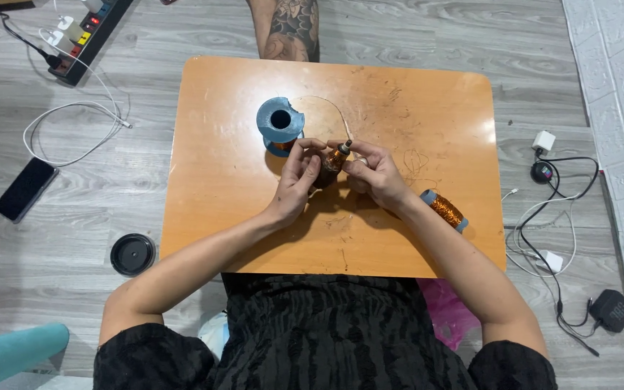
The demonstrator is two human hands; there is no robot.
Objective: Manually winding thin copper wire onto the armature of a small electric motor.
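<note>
1. Small copper-wound coil (335, 159) held just above the middle of the orange table (427, 108), pinched between both hands.
2. Left hand (297, 177) closed on the coil's left side, fingertips together.
3. Right hand (377, 173) clamped on its right side and top end.
4. Blue spool (280, 123) upright just behind the hands, thin wire (330, 105) arcing from it to the coil.
5. Second spool of copper wire (443, 209) lying beside the right forearm.
6. Round black lid (132, 254) and phone (25, 189) on the floor, left.
</note>
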